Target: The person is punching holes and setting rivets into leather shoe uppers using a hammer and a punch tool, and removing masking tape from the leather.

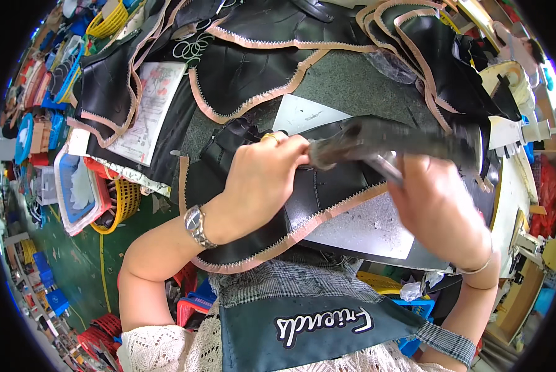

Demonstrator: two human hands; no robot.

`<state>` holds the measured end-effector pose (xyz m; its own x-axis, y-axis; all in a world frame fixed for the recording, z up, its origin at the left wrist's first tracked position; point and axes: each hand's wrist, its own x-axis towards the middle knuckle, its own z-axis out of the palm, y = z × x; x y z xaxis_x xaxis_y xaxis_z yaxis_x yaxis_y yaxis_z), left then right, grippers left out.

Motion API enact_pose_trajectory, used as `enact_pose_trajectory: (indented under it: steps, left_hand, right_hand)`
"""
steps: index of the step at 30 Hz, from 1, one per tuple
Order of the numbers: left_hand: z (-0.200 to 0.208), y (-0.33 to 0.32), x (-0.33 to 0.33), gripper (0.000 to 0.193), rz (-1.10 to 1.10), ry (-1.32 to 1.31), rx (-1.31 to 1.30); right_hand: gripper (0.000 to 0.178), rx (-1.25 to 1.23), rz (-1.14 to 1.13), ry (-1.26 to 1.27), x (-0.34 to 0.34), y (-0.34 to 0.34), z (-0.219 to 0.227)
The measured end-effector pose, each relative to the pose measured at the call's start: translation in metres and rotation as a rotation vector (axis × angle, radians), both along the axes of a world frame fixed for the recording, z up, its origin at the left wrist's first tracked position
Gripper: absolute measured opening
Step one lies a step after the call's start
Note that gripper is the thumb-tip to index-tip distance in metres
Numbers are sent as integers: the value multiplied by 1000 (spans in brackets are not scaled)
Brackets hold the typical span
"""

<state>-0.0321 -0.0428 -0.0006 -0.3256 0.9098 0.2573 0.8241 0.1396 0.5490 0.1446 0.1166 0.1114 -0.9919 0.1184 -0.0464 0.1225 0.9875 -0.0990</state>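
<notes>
A black leather piece (327, 186) with a zigzag-stitched tan edge lies on the bench in front of me, its lower side overhanging toward my lap. My left hand (262, 173), wearing a ring and a watch, is closed in a pinch on its upper part. My right hand (436, 208) grips a dark metal hand tool (377, 139), smeared by motion. The tool's rounded end is beside my left fingertips, over the leather; its exact kind cannot be made out. Under the leather lies a pale scuffed board (364, 229).
More black leather pieces (247, 74) with tan edges lie across the back and both sides of the bench. A printed sheet (147, 108) is at the left. Below it stand a blue-and-white tray (76, 186) and a yellow basket (126, 201). A white machine part (507, 133) stands at right.
</notes>
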Motion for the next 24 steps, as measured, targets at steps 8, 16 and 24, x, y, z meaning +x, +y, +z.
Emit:
enact_pose_trajectory:
  steps: [8,16,24]
  left_hand:
    - [45,13,-68,15,59,-801,599]
    - [29,46,-156,18,375,-192,348]
    - [-31,122,-172,55,-79,485,-42]
  right_hand:
    - [53,-532,-167,213,-64,13,-61]
    - [31,-325,188,542,-55,11,-32]
    - [45,402,-848,391,11,271,7]
